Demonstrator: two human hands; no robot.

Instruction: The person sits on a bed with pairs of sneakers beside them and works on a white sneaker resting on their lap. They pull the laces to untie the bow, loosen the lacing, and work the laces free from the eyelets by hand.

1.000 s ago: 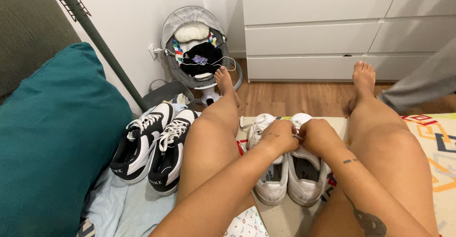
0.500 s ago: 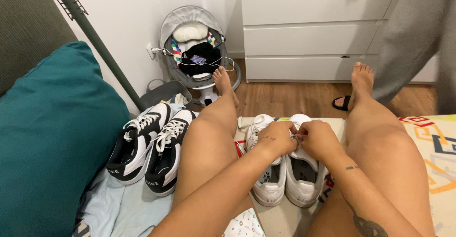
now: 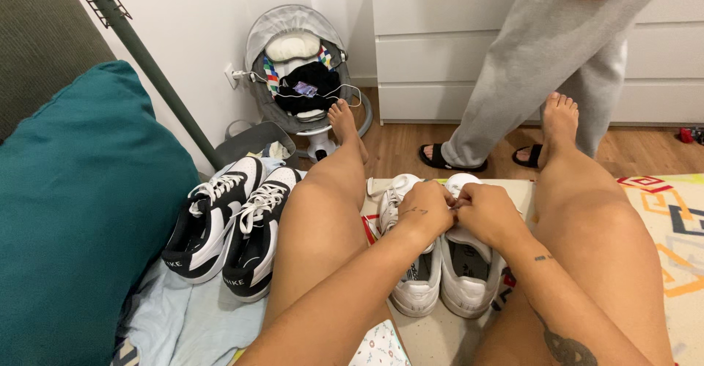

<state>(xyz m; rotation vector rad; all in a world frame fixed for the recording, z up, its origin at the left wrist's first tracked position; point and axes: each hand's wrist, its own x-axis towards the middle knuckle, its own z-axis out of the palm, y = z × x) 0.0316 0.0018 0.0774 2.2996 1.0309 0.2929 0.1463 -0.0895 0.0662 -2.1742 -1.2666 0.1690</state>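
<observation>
I sit with my bare legs stretched out, and a pair of white sneakers [image 3: 422, 282] lies between them. My left hand [image 3: 425, 208] and my right hand [image 3: 488, 216] meet over the front of these shoes, fingers pinched together on a lace of the right-hand white sneaker [image 3: 469, 278]. The lace itself is mostly hidden under my fingers. A pair of black and white sneakers [image 3: 227, 227] rests to the left of my left leg on a pale blue cloth [image 3: 191, 318].
A teal cushion [image 3: 73, 212] fills the left side. A grey baby bouncer [image 3: 297, 69] stands by the wall. Another person in grey trousers [image 3: 543, 58] and black sandals stands on the wood floor before white drawers [image 3: 433, 50]. A patterned mat [image 3: 678, 219] lies right.
The other person has walked in from the right and now stands in front of the drawers beyond my feet. My hands stay together on the white sneaker.
</observation>
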